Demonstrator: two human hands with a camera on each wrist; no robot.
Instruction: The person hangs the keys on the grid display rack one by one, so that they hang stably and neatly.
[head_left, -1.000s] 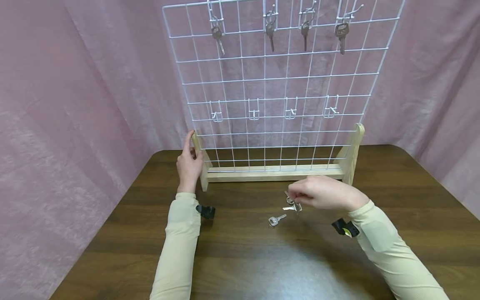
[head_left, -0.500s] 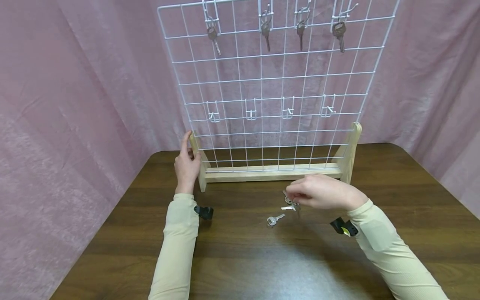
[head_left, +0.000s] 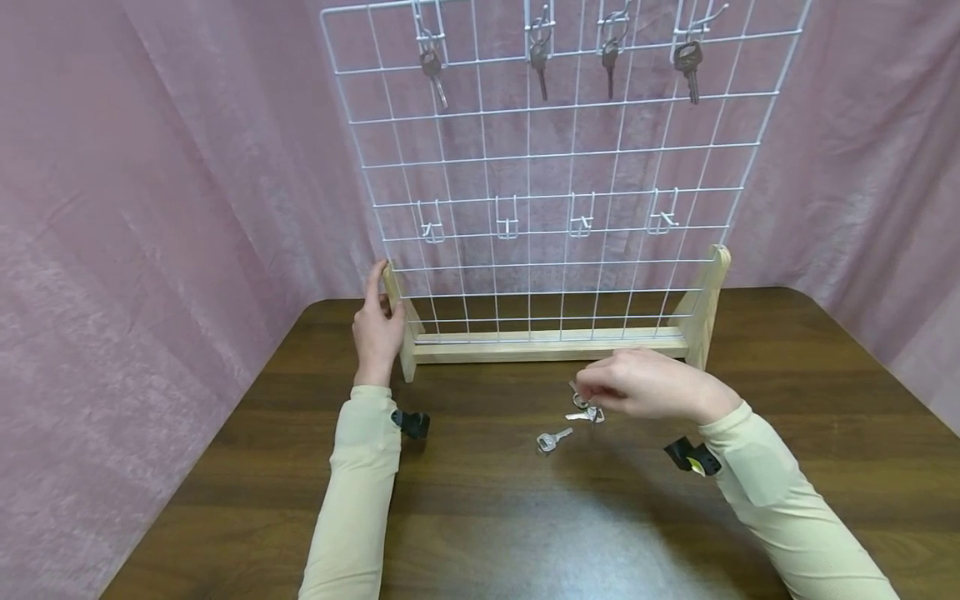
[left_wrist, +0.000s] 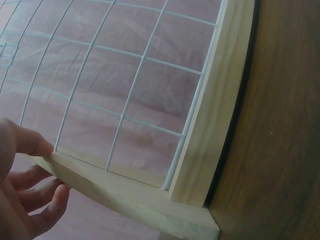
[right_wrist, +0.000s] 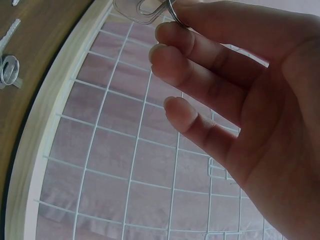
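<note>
My left hand point(head_left: 378, 333) grips the left side post of the wooden stand point(head_left: 551, 352); in the left wrist view the thumb lies on the post's point(left_wrist: 125, 200) near edge, the other fingers behind it. Low over the table, my right hand point(head_left: 648, 387) pinches a metal key ring point(right_wrist: 175, 14) between thumb and fingertips. A key point(right_wrist: 135, 11) hangs from that ring, its far end cut off in the right wrist view. Just under this hand lie other silver keys point(head_left: 577, 416), partly overlapped by it. Nearer me, a single key point(head_left: 548, 442) lies apart on the table.
The stand holds a white wire grid point(head_left: 551, 157) upright at the table's back. Several keys point(head_left: 538, 56) hang on its upper hooks. A lower row of white hooks point(head_left: 507, 227) spans the grid. Pink curtain point(head_left: 187, 167) surrounds the brown table point(head_left: 480, 517).
The head view shifts slightly and returns. Both hands keep their places, the right staying over the keys and the left on the post.
</note>
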